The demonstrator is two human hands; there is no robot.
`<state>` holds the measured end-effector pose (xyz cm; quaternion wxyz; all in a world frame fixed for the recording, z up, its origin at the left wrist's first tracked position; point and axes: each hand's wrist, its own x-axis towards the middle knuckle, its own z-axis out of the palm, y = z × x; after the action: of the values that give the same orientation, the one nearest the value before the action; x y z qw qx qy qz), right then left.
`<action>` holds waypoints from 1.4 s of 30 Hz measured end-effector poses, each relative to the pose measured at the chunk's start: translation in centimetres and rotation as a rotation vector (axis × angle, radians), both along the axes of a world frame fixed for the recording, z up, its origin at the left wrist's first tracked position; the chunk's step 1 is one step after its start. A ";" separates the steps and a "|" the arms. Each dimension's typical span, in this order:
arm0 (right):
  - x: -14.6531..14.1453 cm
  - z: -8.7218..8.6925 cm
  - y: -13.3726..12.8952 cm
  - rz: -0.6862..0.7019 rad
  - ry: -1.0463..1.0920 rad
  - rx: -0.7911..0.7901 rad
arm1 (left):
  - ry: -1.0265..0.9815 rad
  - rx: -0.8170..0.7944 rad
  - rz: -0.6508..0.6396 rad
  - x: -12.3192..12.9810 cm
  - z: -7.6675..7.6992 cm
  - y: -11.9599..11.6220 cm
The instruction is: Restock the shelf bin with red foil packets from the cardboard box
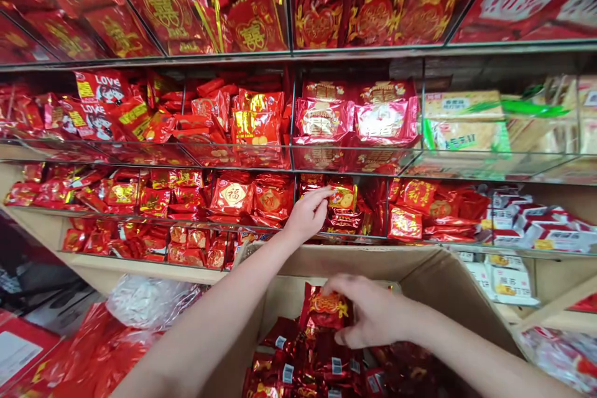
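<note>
My left hand (308,214) reaches to a lower shelf compartment, its fingers stretched out against a stack of small red snack packets (345,198) with a yellow picture. Its thumb is hard to make out. Lower down, my right hand (373,308) is inside an open cardboard box (410,264), slightly blurred. Its fingers and thumb curl around the right side of a shiny red snack packet (324,308) with gold print. More red packets (321,360) lie heaped in the box beneath it, several with white barcode labels.
Clear dividers split the shelves, full of red packets (233,193). Pale green-edged packets (461,121) and white-and-red ones (541,221) are at right. A shelf edge (209,165) runs just above my left hand. Plastic bags (144,301) lie at lower left.
</note>
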<state>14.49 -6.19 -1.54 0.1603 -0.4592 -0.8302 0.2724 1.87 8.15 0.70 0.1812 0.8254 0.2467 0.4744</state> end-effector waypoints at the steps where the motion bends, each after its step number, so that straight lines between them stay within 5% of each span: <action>1: 0.7 1.1 -0.6 -0.062 0.109 -0.030 | -0.132 -0.132 -0.025 -0.2 0.2 -1.0; 5: 2.0 2.5 -1.0 -0.413 0.531 0.048 | -0.455 -0.670 -0.152 -0.5 0.1 -6.8; 8: 1.3 1.7 -0.4 -0.487 0.529 0.240 | -0.448 -0.937 -0.365 -0.4 -1.0 -10.3; 11: 0.4 0.8 -0.2 -0.386 0.537 0.239 | -0.412 -1.019 -0.350 -0.5 -1.8 -11.0; 16: 0.8 1.0 0.2 -0.493 0.701 0.158 | -0.155 -1.000 -0.461 -1.6 -1.1 -9.5; 21: 2.2 1.3 1.3 -0.473 0.683 0.100 | -0.076 -1.002 -0.345 -2.1 -0.9 -8.5; 24: 2.3 1.0 1.1 -0.509 0.823 -0.058 | -0.106 -0.943 -0.215 -2.4 -1.3 -7.9; 29: 2.3 1.0 0.6 -0.306 0.820 -0.115 | 0.065 -0.669 -0.152 -2.6 -0.8 -7.5; 35: 4.7 2.3 5.2 -0.829 0.731 0.327 | 0.314 0.050 0.147 -2.3 0.4 -4.7; 42: 4.8 2.2 12.5 -0.946 0.220 0.760 | 0.670 0.173 0.314 -1.1 -1.3 -3.1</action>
<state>19.32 6.26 0.63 0.5010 -0.6576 -0.5541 -0.0975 0.81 5.09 -0.57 -0.0551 0.8991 0.3749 0.2193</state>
